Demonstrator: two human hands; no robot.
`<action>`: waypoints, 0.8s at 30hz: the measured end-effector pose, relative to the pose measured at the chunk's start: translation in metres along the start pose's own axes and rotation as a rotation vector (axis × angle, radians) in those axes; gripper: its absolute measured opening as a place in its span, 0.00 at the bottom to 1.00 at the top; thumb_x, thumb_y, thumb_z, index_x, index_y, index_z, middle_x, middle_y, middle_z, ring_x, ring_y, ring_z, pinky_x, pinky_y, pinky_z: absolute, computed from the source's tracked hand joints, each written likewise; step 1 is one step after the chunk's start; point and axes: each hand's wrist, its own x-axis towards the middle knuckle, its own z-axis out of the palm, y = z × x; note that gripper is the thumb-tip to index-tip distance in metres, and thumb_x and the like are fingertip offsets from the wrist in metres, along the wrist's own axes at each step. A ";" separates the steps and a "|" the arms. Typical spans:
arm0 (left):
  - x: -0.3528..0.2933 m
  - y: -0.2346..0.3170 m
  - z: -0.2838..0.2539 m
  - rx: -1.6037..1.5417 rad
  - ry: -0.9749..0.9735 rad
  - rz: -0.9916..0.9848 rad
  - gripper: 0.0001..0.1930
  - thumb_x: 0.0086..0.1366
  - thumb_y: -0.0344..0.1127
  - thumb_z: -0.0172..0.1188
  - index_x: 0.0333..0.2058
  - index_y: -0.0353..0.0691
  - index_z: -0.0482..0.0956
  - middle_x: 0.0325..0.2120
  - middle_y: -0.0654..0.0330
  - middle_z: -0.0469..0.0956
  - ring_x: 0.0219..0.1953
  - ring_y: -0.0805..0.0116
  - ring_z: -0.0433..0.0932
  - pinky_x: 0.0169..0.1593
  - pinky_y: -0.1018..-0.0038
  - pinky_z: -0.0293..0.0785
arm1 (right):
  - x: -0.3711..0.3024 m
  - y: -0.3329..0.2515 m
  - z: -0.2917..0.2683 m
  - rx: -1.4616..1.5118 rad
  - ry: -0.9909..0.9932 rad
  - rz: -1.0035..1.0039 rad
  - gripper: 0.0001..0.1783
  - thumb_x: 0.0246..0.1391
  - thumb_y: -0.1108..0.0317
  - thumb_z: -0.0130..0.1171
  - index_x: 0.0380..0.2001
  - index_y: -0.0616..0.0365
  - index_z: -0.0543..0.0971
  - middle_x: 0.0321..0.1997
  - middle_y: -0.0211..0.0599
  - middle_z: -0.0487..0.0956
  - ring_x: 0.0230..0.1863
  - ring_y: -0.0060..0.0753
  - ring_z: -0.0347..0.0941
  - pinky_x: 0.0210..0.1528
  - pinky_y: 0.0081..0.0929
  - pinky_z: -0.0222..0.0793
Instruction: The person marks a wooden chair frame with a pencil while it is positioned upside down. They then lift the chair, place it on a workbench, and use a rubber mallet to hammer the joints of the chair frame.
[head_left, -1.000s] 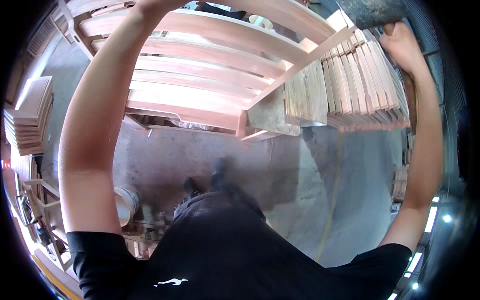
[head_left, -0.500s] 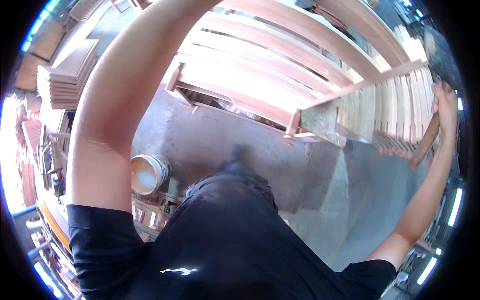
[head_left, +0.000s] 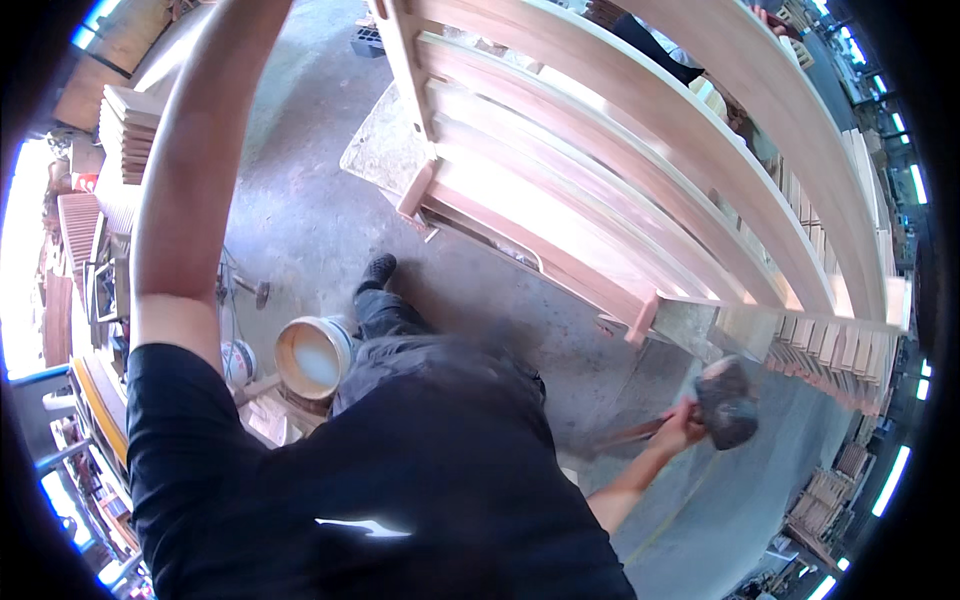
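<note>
My right hand (head_left: 683,428) is wrapped round the wooden handle of a mallet (head_left: 727,403), close below its thick, dark, worn head. I hold it low at the right, over the floor and apart from the pale wooden slatted frame (head_left: 403,70). Long parallel slats run across that frame, with a leg-like end (head_left: 642,320) at its near right corner. My left arm (head_left: 195,170) reaches up past the top edge, so the left hand is out of sight.
A bucket (head_left: 343,345) with whitish contents stands left of my legs. Stacked boards (head_left: 125,135) rise at the far left, and more wooden pieces (head_left: 835,360) are piled at the right. Beyond the slats, a person's dark sleeve (head_left: 660,50) shows.
My right hand has brought the mallet down from the far right, nearer my body. The view has turned, so the slatted frame sits farther right and its left post shows.
</note>
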 end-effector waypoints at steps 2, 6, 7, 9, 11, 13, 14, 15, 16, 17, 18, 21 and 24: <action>0.001 -0.035 -0.009 -0.292 -0.227 -0.074 0.43 0.59 0.54 0.71 0.64 0.34 0.64 0.56 0.47 0.73 0.59 0.58 0.72 0.62 0.63 0.70 | -0.066 0.003 0.036 -0.043 -0.001 0.108 0.11 0.55 0.71 0.66 0.32 0.61 0.73 0.20 0.32 0.72 0.19 0.25 0.67 0.21 0.28 0.63; -0.017 -0.046 0.016 -0.537 -0.309 0.056 0.35 0.63 0.51 0.68 0.60 0.33 0.70 0.50 0.46 0.77 0.52 0.60 0.78 0.59 0.60 0.74 | -0.180 -0.038 0.130 -0.044 -0.222 0.201 0.18 0.55 0.71 0.67 0.43 0.65 0.71 0.25 0.34 0.75 0.19 0.24 0.67 0.21 0.26 0.63; -0.006 -0.064 0.012 -0.810 -0.552 0.055 0.34 0.62 0.49 0.69 0.59 0.32 0.70 0.49 0.45 0.77 0.49 0.61 0.80 0.54 0.62 0.78 | -0.211 -0.059 0.161 0.006 -0.205 0.232 0.19 0.55 0.71 0.67 0.44 0.64 0.70 0.27 0.34 0.76 0.19 0.24 0.67 0.21 0.25 0.63; 0.004 -0.100 0.016 -1.193 -0.776 -0.009 0.34 0.56 0.49 0.72 0.54 0.32 0.72 0.43 0.46 0.79 0.43 0.63 0.82 0.47 0.64 0.82 | -0.249 -0.092 0.205 0.054 -0.161 0.232 0.20 0.55 0.71 0.68 0.46 0.64 0.70 0.29 0.35 0.78 0.19 0.24 0.67 0.22 0.24 0.64; -0.002 -0.112 0.026 -1.301 -0.620 -0.013 0.33 0.49 0.52 0.76 0.45 0.34 0.77 0.36 0.49 0.81 0.38 0.63 0.83 0.43 0.66 0.81 | -0.268 -0.127 0.225 0.047 -0.146 0.186 0.21 0.54 0.72 0.68 0.47 0.63 0.71 0.31 0.35 0.79 0.20 0.23 0.68 0.23 0.24 0.66; -0.002 -0.116 0.042 -1.148 -0.518 0.035 0.31 0.44 0.54 0.78 0.38 0.35 0.81 0.31 0.53 0.83 0.35 0.63 0.83 0.42 0.68 0.80 | -0.251 -0.156 0.229 0.009 -0.111 -0.152 0.26 0.53 0.73 0.69 0.52 0.65 0.71 0.32 0.33 0.79 0.25 0.27 0.72 0.28 0.26 0.70; 0.000 -0.118 0.050 -1.015 -0.469 0.072 0.29 0.44 0.54 0.79 0.35 0.35 0.83 0.31 0.55 0.84 0.33 0.64 0.83 0.43 0.68 0.78 | -0.236 -0.180 0.225 -0.117 -0.073 -0.343 0.25 0.52 0.73 0.69 0.52 0.65 0.71 0.32 0.34 0.79 0.27 0.28 0.73 0.31 0.27 0.70; 0.002 -0.119 0.039 -0.951 -0.572 0.051 0.28 0.45 0.46 0.79 0.40 0.31 0.81 0.36 0.56 0.84 0.34 0.68 0.81 0.44 0.70 0.77 | -0.222 -0.204 0.219 -0.251 0.001 -0.528 0.25 0.52 0.74 0.69 0.52 0.65 0.71 0.33 0.34 0.79 0.30 0.29 0.74 0.34 0.27 0.71; 0.007 -0.121 0.036 -0.928 -0.545 0.045 0.30 0.39 0.53 0.79 0.35 0.34 0.84 0.31 0.49 0.84 0.38 0.56 0.84 0.47 0.67 0.77 | -0.205 -0.240 0.213 -0.344 0.054 -0.616 0.18 0.52 0.74 0.67 0.44 0.63 0.72 0.30 0.33 0.78 0.29 0.29 0.73 0.34 0.28 0.70; 0.008 -0.124 0.037 -0.935 -0.530 0.041 0.30 0.39 0.53 0.78 0.35 0.34 0.84 0.31 0.49 0.84 0.38 0.55 0.84 0.47 0.66 0.77 | -0.188 -0.284 0.208 -0.412 0.079 -0.652 0.11 0.52 0.74 0.65 0.36 0.62 0.73 0.27 0.33 0.77 0.27 0.29 0.72 0.34 0.29 0.70; 0.007 -0.125 0.039 -0.949 -0.521 0.037 0.30 0.39 0.53 0.78 0.34 0.34 0.84 0.31 0.48 0.84 0.38 0.54 0.84 0.47 0.65 0.77 | -0.176 -0.329 0.201 -0.467 0.095 -0.669 0.07 0.52 0.75 0.63 0.29 0.60 0.74 0.25 0.32 0.75 0.26 0.29 0.72 0.34 0.30 0.69; 0.005 -0.123 0.038 -0.954 -0.540 0.010 0.31 0.39 0.53 0.77 0.37 0.34 0.81 0.34 0.47 0.84 0.40 0.51 0.83 0.49 0.64 0.76 | -0.163 -0.485 0.209 -0.445 0.013 -0.779 0.16 0.57 0.74 0.60 0.16 0.55 0.71 0.17 0.29 0.71 0.21 0.26 0.68 0.29 0.27 0.63; 0.003 -0.128 0.037 -0.942 -0.538 0.015 0.33 0.41 0.51 0.77 0.40 0.33 0.78 0.37 0.47 0.83 0.42 0.52 0.82 0.50 0.64 0.76 | -0.137 -0.588 0.221 -0.519 -0.046 -0.769 0.17 0.61 0.67 0.61 0.19 0.55 0.72 0.16 0.27 0.68 0.19 0.22 0.63 0.26 0.26 0.57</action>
